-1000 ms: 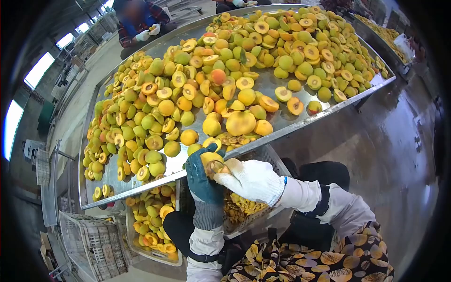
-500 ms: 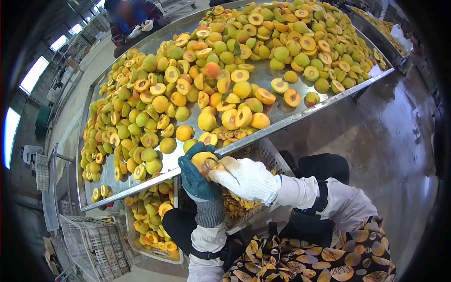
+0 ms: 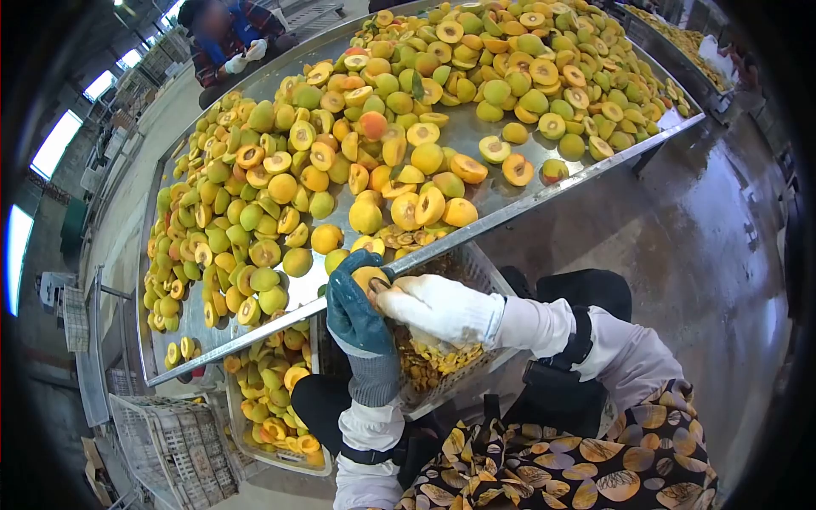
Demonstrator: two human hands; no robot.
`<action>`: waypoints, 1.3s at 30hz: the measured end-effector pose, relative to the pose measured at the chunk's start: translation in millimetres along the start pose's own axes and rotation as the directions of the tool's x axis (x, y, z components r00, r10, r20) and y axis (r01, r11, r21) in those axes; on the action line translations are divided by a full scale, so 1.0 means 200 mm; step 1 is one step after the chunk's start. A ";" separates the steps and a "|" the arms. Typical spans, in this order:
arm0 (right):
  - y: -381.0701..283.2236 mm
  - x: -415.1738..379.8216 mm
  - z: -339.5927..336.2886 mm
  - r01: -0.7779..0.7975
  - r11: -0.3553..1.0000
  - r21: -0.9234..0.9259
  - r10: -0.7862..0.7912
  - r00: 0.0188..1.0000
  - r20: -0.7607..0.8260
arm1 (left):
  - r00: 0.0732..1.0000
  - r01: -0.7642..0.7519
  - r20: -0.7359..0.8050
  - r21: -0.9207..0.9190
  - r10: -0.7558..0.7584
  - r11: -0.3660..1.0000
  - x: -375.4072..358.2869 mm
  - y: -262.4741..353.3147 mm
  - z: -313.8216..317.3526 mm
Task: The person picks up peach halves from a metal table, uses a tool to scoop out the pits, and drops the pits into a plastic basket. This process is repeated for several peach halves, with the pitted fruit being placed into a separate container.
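In a dark green coated glove, my left hand (image 3: 359, 308) is closed around a yellow peach half (image 3: 369, 277) at the table's near edge. My right hand (image 3: 442, 308), in a white knit glove, is closed at the cut side of that fruit. Its fingers hold a small metal tool (image 3: 379, 286), mostly hidden by the glove. Many halved peaches (image 3: 255, 212) lie heaped on the metal table (image 3: 544, 197). Thin peach scraps (image 3: 404, 238) lie on the tabletop just beyond my hands.
Below the table, one crate (image 3: 321, 459) holds peach halves and another crate (image 3: 489, 276) holds scraps. Stacked empty crates (image 3: 183, 446) stand at the lower left. A co-worker (image 3: 229, 38) with gloved hands is across the table. Wet floor (image 3: 680, 246) lies to the right.
The view has shifted slightly. My right hand has turned, its knuckles now more on top, and still works at the fruit in my left hand. The co-worker's hands have moved.
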State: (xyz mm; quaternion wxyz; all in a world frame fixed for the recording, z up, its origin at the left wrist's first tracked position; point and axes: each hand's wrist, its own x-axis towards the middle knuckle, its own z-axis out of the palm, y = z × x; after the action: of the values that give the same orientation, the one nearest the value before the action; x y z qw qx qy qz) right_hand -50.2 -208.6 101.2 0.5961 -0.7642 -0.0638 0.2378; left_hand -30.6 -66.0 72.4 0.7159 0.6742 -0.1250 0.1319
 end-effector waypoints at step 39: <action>0.16 -0.04 -0.05 -0.051 0.924 0.379 -0.045 0.970 0.240 | 0.935 -0.350 0.129 0.480 0.329 0.805 -0.03 -0.05 0.04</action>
State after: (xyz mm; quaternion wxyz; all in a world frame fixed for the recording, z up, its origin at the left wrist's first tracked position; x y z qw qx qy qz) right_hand -59.3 -230.3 75.9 0.7207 -0.5984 -0.0881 0.3387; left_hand -32.7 -75.1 62.3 0.4811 0.8040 -0.2195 0.2719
